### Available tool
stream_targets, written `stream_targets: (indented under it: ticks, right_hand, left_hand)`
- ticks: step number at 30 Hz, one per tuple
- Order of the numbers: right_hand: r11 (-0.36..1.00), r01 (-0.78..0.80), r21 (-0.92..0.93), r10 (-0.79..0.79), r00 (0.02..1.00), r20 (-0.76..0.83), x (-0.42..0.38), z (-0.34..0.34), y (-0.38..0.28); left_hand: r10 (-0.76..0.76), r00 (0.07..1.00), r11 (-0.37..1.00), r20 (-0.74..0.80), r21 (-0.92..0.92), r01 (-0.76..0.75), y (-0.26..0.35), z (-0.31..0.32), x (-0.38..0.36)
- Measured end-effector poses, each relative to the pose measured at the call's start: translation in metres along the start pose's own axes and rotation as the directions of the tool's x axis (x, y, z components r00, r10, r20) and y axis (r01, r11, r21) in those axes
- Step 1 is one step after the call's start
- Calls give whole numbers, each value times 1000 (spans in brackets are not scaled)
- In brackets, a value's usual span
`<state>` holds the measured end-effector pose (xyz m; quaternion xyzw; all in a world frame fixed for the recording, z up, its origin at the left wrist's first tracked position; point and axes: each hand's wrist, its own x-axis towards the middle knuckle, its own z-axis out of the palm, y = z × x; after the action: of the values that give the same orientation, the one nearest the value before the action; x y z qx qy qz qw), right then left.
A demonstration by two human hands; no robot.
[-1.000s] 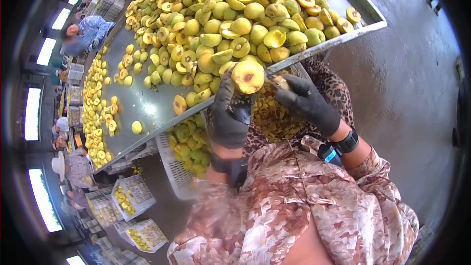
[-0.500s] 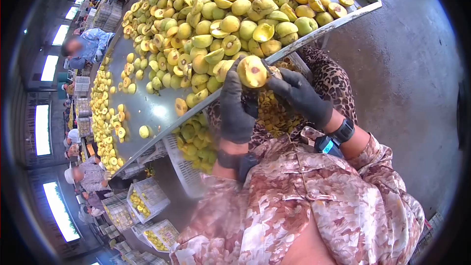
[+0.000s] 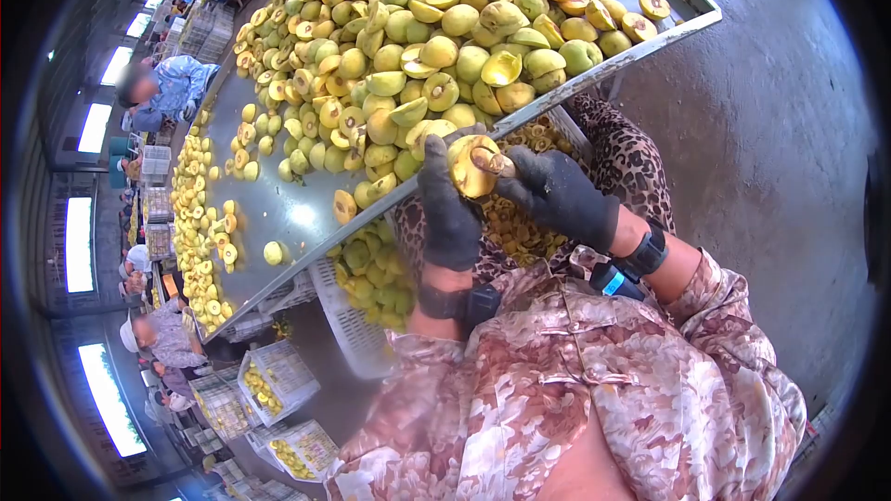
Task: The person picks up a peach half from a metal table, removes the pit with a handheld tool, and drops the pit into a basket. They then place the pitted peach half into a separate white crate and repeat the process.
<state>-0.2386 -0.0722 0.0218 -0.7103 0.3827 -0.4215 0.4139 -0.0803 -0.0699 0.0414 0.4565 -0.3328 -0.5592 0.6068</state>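
Note:
My left hand (image 3: 448, 199), in a dark glove, grips a yellow peach half (image 3: 471, 167) with its cut face turned up towards me. My right hand (image 3: 561, 193), gloved as well, is closed round a small tool (image 3: 496, 163) with a tan, wooden-looking handle. The tool's tip meets the cut face at the pit; its exact shape is hidden. Just beyond both hands, many peach halves (image 3: 408, 56) lie heaped on a metal table (image 3: 306, 195), some showing brown pits.
The table's raised rim (image 3: 603, 67) runs close beyond my hands. Below it, a white crate (image 3: 348, 325) holds peach halves. Under my hands lie small fruit scraps (image 3: 510, 223). Other people work along the left side, one in a blue top (image 3: 181, 83), near stacked crates (image 3: 278, 376).
The tool has come over the peach half's cut face to the pit. Before, the pit showed openly and the tool was off to the right. The peach half has tilted and dropped slightly.

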Motion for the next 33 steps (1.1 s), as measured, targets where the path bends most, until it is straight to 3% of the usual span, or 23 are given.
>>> stream_targets:
  ticks: [5,7,9,11,14,17,20,23,25,27,29,30,33]
  right_hand:
    - [995,-35,-94,39,998,45,11,14,1]
    - [993,-15,-116,24,997,78,18,14,-11]
    - [988,20,-153,-2,993,116,23,13,-16]
    - [976,71,-206,-37,985,166,22,10,-14]
    - [935,72,-347,32,958,284,21,1,-8]
    - [889,109,-446,62,934,353,24,-5,-4]
    - [931,120,-346,-3,948,319,16,3,10]
    - [939,107,-327,-26,969,244,2,5,6]
    - [965,79,-251,-18,972,235,-1,1,-6]
    - [991,-2,-136,37,965,259,-3,1,-10]
    - [989,-146,13,134,938,319,-7,5,-5]
    - [982,-180,50,154,932,328,-9,8,-2]
    - [965,-236,112,182,916,358,-8,18,8]
  left_hand:
    - [98,995,989,5,107,-98,4,-15,7]
    - [294,955,874,42,393,-286,4,-23,6]
    - [309,950,848,48,438,-298,6,-29,6]
    - [152,988,957,2,248,-148,9,-33,6]
    - [79,994,984,-73,162,-66,-1,-35,2]
    - [91,995,986,-31,142,-86,-9,-38,1]
    - [73,995,995,-64,69,-68,-14,-37,1]
    - [212,977,920,22,334,-207,0,-27,-4]
    - [183,980,919,73,341,-197,1,-30,-5]
    - [372,894,737,249,507,-448,-3,-42,0]
    - [550,560,139,619,593,-793,-10,-68,18]
    - [465,605,232,646,571,-788,3,-68,18]
    - [415,521,152,746,507,-848,1,-84,36]
